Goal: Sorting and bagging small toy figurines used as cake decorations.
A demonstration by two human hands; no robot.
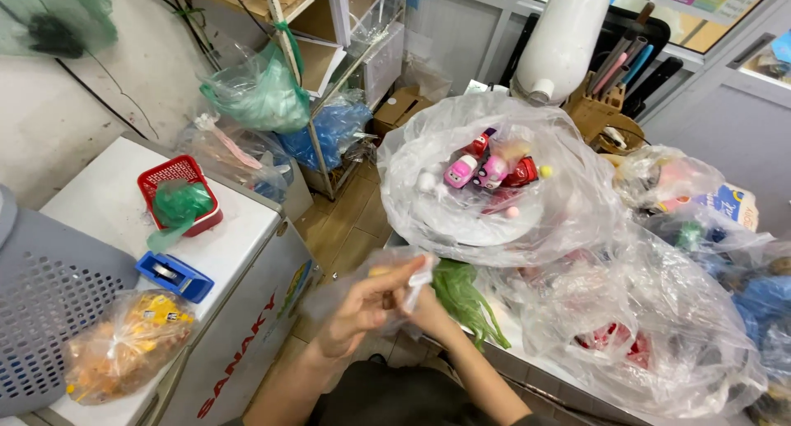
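My left hand [356, 311] and my right hand [424, 309] meet low in the middle of the head view, both pinching a small clear plastic bag [395, 271] that is blurred. Something pale orange shows at the bag's top. A green bundle of plastic [465, 298] lies just right of my right hand on the table edge. Behind it stands a big clear bag [486, 203] holding small pink, red and white toy cars [492, 170].
A white chest freezer [239, 261] on the left carries a red basket [181, 191], a blue tape dispenser [175, 275], a bag of orange snacks [124, 344] and a grey basket [49, 302]. More clear bags [651, 327] fill the right table. A shelf rack [317, 88] stands behind.
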